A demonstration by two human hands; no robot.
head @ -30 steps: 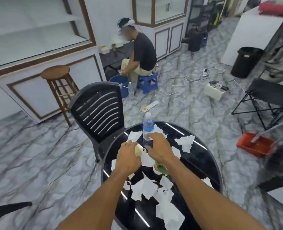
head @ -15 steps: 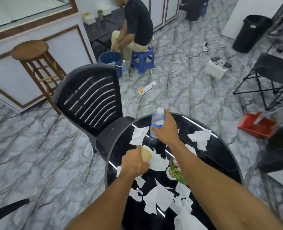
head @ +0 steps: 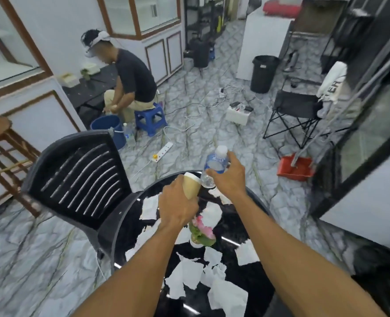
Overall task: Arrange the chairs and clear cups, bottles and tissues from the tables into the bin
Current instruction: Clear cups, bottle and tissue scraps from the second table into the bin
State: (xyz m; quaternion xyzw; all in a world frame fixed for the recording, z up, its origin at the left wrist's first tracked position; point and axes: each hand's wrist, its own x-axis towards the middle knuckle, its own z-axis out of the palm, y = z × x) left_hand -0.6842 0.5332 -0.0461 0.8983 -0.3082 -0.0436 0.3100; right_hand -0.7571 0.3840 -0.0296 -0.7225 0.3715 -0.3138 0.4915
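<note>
1. Since the earlier frame both hands have risen: the left hand (head: 178, 207) has its grip wrapped round the paper cup (head: 191, 185), and the right hand (head: 229, 179) has its grip round the water bottle (head: 214, 165), both above the counter (head: 233, 227).
2. Torn tissues (head: 187, 276) litter the counter.
3. The black chair (head: 79, 179) stands at the counter's left, and the bin (head: 264, 73) is well beyond it.

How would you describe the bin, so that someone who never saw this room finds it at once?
Find the big white counter at the far side of the room. The bin stands on the floor at its foot, left of the black folding chair. It is a round black tub with a pale label under its rim; the bucket by the seated person is blue.
</note>
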